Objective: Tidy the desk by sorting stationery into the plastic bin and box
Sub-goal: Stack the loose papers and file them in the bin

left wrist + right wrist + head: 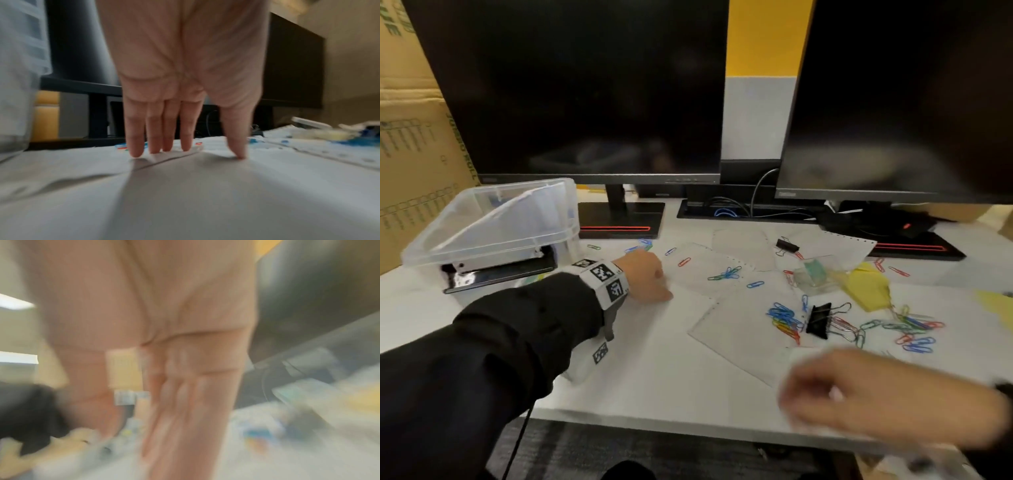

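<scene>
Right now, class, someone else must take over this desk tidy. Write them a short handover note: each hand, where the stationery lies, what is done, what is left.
Left hand: open, fingertips pressing a white sheet beside the clear plastic bin.
Right hand: blurred, over the near desk edge; fingers look straight, nothing seen in it.
Stationery: paper clips and a black binder clip lie scattered on loose sheets; another binder clip lies further back, yellow paper to the right.
Done: little that shows.
Left: gather the clips and papers, then sort them away.

Black sleeve (pixel 482 349) on left arm, white wristband (pixel 607 282) with black square-code markers, thin black cable (pixel 518 442)
</scene>
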`<state>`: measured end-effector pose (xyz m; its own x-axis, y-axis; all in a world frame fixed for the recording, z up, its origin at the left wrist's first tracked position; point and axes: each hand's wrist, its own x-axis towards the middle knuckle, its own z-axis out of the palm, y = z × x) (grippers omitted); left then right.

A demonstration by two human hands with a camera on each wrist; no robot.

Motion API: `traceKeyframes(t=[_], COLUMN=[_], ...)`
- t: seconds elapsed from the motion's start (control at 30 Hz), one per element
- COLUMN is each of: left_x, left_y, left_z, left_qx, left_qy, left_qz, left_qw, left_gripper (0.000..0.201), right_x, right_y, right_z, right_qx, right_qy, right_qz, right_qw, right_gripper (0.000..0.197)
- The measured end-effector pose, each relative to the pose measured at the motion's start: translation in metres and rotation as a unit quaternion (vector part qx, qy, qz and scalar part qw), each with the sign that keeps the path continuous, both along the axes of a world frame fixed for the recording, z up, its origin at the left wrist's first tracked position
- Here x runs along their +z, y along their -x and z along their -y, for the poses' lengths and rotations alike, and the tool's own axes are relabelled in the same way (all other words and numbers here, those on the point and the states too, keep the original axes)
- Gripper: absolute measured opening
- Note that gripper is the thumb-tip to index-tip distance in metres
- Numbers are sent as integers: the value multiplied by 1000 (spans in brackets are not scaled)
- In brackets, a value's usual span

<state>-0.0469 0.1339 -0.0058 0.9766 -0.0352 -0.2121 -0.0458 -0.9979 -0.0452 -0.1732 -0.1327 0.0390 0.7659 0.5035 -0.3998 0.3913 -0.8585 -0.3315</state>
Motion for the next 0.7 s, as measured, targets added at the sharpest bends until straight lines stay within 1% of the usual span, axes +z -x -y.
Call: traceKeyframes(t=[0.03, 0.1, 0.17, 0.27, 0.37, 0.5, 0.57, 0.7], left_x=[0, 2, 0, -3, -3, -1, 0, 1], left_y=[-3, -4, -4, -6, -11, -18, -18, -15], left_z=[0, -1, 1, 8, 11, 16, 17, 19], left_qx=[2, -2, -10, -32, -41, -23, -19, -22], left_qy=[23, 62, 101, 147, 156, 137, 132, 139], left_qz=[-3, 2, 4, 11, 24, -6, -13, 8], left_qw=[1000, 998, 995, 989, 987, 990, 991, 990], left_gripper=[56, 57, 52, 45, 40, 53, 55, 45], right_x=[-5, -16, -24, -36, -39, -41, -44, -45], right_y=[-13, -44, -65, -80, -84, -85, -86, -87], right_z=[-1, -11, -21, -23, -23, -22, -21, -24], right_qx=[5, 15, 12, 11, 7, 1, 1, -1], right_qy=[-10, 24, 64, 92, 93, 94, 89, 61], right_qz=[31, 102, 117, 106, 98, 61, 67, 104], right_qw=[999, 994, 991, 990, 991, 994, 994, 993], right_gripper=[25, 30, 22, 36, 52, 70, 69, 62])
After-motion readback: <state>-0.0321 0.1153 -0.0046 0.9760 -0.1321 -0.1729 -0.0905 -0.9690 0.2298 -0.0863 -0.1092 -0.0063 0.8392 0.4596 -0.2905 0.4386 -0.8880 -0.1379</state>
